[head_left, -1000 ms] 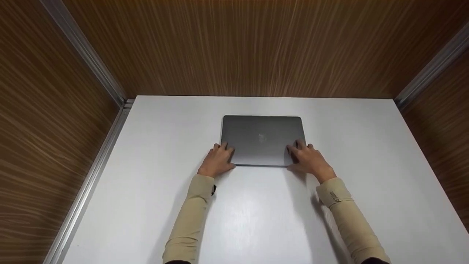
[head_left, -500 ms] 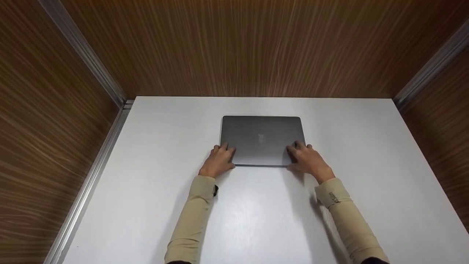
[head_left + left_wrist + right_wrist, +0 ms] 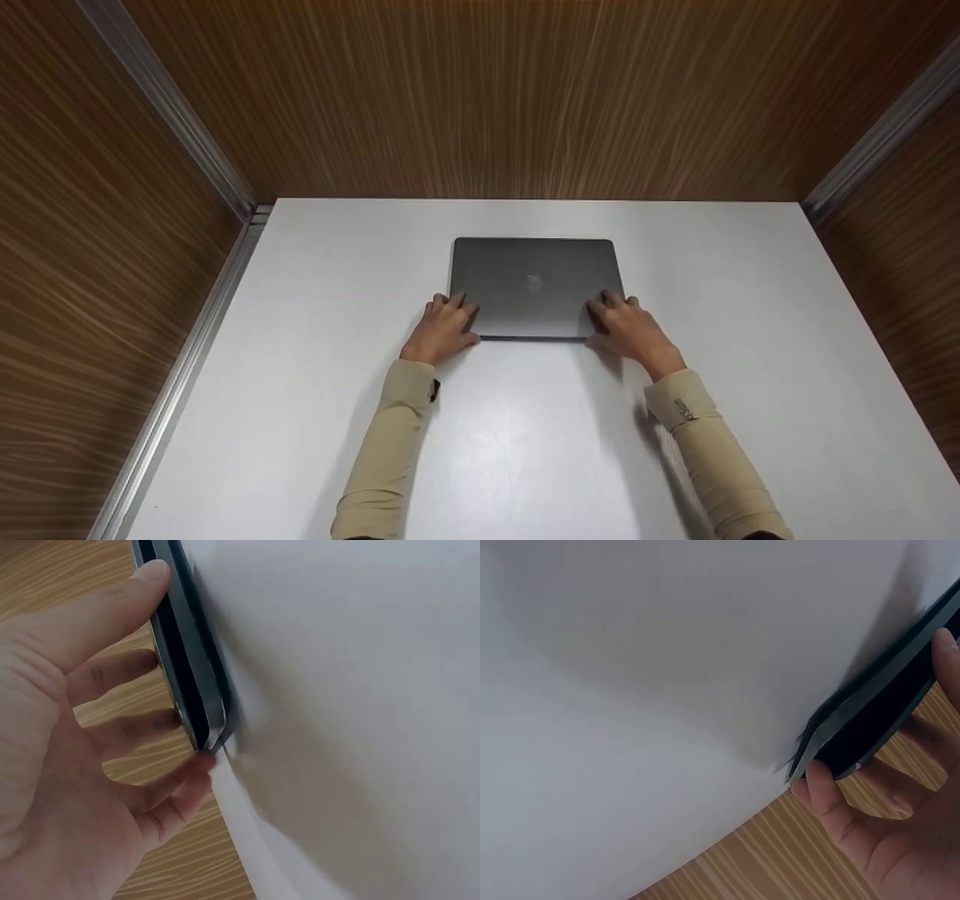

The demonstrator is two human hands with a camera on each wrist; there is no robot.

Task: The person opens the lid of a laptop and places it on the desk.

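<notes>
On the white tabletop point(image 3: 300, 375), roughly centred, lies a closed dark grey laptop point(image 3: 534, 285), lid flat, faint logo at mid-lid, corners rounded. My left hand point(image 3: 442, 328) grips its near left corner, fingers point(image 3: 112, 675) curled over the edge. My right hand point(image 3: 630, 326) grips the near right corner, fingers point(image 3: 832, 791) likewise clamped on the edge.

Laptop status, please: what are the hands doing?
Left hand, right hand grip closed dark grey laptop at near corners. Flat on white table. Nothing in way.
</notes>
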